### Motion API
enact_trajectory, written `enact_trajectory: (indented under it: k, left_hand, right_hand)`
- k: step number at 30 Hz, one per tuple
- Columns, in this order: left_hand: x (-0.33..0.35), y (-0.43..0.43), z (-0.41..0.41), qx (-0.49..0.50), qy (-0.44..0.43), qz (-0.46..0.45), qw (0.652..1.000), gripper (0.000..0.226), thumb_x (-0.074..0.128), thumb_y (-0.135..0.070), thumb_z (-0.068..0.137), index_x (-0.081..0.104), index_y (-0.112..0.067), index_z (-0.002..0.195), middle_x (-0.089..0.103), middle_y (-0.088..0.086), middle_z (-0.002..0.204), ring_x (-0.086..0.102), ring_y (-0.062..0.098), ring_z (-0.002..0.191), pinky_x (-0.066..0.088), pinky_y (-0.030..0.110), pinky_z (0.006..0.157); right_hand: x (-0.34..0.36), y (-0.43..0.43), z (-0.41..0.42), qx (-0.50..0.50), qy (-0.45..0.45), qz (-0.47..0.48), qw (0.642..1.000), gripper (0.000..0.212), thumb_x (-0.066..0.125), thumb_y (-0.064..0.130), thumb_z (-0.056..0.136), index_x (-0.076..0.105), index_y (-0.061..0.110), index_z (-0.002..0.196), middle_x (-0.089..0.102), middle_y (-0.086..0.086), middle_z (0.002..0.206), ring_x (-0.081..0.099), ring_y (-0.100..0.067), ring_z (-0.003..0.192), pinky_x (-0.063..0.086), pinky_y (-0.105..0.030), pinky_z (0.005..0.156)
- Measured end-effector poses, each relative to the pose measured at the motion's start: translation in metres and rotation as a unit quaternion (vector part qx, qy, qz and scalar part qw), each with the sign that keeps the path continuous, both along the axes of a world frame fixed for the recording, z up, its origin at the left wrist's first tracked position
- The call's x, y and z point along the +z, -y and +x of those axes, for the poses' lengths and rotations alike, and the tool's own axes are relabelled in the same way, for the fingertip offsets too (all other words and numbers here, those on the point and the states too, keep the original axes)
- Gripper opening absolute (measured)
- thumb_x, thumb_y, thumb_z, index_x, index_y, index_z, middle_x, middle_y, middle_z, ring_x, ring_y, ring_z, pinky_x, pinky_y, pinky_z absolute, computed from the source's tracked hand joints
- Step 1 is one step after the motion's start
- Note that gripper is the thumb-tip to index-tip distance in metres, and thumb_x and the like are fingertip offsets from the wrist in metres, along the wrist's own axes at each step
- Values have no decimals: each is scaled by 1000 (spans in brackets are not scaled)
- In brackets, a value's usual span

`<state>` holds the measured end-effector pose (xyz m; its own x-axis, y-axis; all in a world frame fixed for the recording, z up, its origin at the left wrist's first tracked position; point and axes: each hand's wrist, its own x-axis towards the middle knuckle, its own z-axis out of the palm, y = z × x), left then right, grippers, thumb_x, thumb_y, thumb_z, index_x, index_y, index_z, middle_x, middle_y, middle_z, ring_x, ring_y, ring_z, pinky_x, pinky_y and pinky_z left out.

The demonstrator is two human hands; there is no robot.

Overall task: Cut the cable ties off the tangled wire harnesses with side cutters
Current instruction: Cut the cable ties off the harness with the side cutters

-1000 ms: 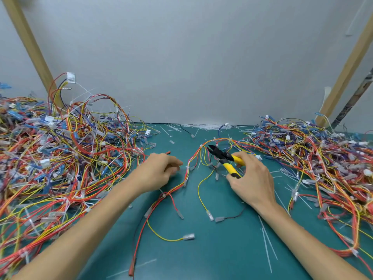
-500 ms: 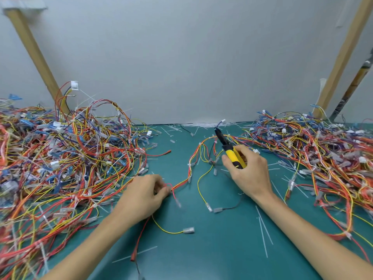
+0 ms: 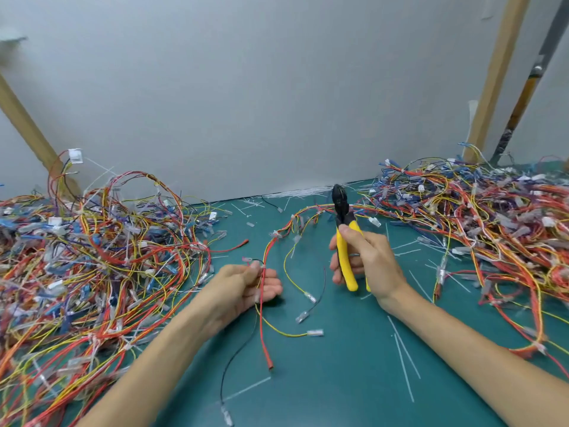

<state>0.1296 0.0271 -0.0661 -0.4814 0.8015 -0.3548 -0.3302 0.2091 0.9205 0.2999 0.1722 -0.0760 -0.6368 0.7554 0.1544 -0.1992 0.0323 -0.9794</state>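
My right hand point(image 3: 366, 263) grips the yellow handles of the side cutters point(image 3: 345, 238), held upright above the mat with the black jaws pointing up and closed. My left hand point(image 3: 246, 288) is turned palm up and pinches a bundle of red wires of one harness point(image 3: 268, 254), lifted a little off the mat. That harness arcs from my left hand up and right behind the cutters toward the right pile. Its red, yellow and black ends hang loose below my left hand. A small clear tie sits at the pinch, blurred.
A big tangled pile of harnesses point(image 3: 92, 266) fills the left side and another pile point(image 3: 480, 223) the right. The green mat point(image 3: 332, 374) lies between them, strewn with cut white ties point(image 3: 403, 355). A grey wall stands behind, with wooden posts point(image 3: 492, 78) at both sides.
My right hand has swung the cutters upright and raised them. My left hand has turned palm up and lifted the red wires off the mat. The camera has tilted.
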Motion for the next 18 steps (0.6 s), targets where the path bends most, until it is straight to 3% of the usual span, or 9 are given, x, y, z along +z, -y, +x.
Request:
enact_trajectory:
  k: [5,9,12,18]
  left_hand:
    - [-16,0,-12,0,-21,97,995,29,44,-19,100,64,3,103,75,8,85,69,9,68,55,16,61]
    - [-24,9,-3,-29,-168,125,977,30,54,-26,91,67,-7,109,75,4,104,74,19,81,54,19,64]
    - [-24,10,4,-25,-258,130,957,20,56,-15,95,71,-8,107,76,7,95,74,25,74,53,22,54]
    - [-22,9,5,22,-268,131,954,9,69,-7,86,77,-9,86,76,8,83,73,25,61,48,20,44]
  right_hand:
    - [-5,-5,-5,25,6,2,1000,40,56,43,82,66,5,86,67,-18,74,66,-31,58,54,-35,54]
    - [-7,-9,-4,12,11,-35,999,40,58,47,80,67,7,76,62,-18,68,60,-31,52,52,-35,49]
    - [-8,-10,-3,34,32,-35,998,42,58,47,80,66,6,75,59,-17,66,55,-30,50,49,-31,49]
    - [-7,-10,-4,35,34,-13,999,42,57,42,82,65,0,81,58,-18,69,56,-30,51,49,-32,49]
